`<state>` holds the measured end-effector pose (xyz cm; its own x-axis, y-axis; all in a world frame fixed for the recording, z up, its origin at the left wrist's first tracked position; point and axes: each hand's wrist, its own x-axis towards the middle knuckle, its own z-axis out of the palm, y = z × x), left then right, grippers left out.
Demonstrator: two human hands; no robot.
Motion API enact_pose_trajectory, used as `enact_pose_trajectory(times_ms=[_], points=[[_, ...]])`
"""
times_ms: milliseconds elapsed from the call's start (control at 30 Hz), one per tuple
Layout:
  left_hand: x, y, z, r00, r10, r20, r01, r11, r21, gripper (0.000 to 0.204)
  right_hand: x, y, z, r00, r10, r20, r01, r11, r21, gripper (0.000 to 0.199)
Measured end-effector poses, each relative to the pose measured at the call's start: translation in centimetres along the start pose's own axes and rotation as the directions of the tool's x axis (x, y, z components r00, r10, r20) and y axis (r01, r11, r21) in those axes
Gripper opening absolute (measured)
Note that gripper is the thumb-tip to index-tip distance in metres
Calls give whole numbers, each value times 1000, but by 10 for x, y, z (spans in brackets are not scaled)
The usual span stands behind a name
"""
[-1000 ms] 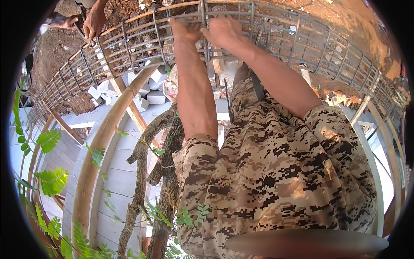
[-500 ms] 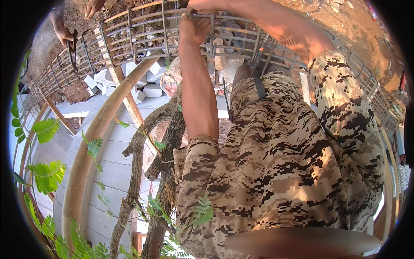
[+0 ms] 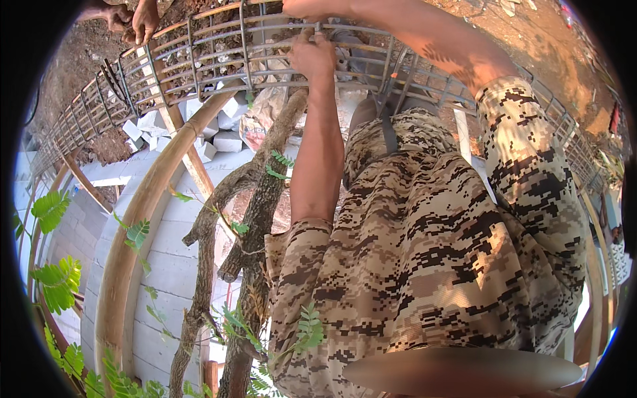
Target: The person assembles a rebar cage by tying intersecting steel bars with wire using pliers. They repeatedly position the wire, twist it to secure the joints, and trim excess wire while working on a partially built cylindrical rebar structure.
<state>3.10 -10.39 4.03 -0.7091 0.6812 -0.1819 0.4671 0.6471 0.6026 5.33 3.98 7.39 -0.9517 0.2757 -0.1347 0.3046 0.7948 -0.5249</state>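
Running in a long curve across the top of the view, the steel rebar cage [image 3: 219,60] now sits lower and closer than a moment ago. The left hand [image 3: 313,58] is closed around one of its bars, lower than before, while the right hand [image 3: 306,8] is cut off at the upper edge, grip unclear. A co-worker's hand [image 3: 144,20] touches the cage far left, above the bamboo pole [image 3: 142,205].

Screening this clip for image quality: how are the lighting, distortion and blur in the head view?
Head view: hard sunlight, with leaf shadows dappling the right forearm; the rebar cage bows strongly toward the fisheye rim; a blurred tan shape blocks the lower edge; the left hand on the bars is sharp.
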Motion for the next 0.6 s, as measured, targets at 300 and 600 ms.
enact_pose_trajectory(times_ms=[300,600], points=[[8,-6,15,992,-78,99,80,997,-8,46,-4,15,0,1000,-19,22,19,1000,16,24],[12,-6,-29,995,70,-71,-74,996,-53,40,-4,14,2,999,-31,35,31,1000,6,22]])
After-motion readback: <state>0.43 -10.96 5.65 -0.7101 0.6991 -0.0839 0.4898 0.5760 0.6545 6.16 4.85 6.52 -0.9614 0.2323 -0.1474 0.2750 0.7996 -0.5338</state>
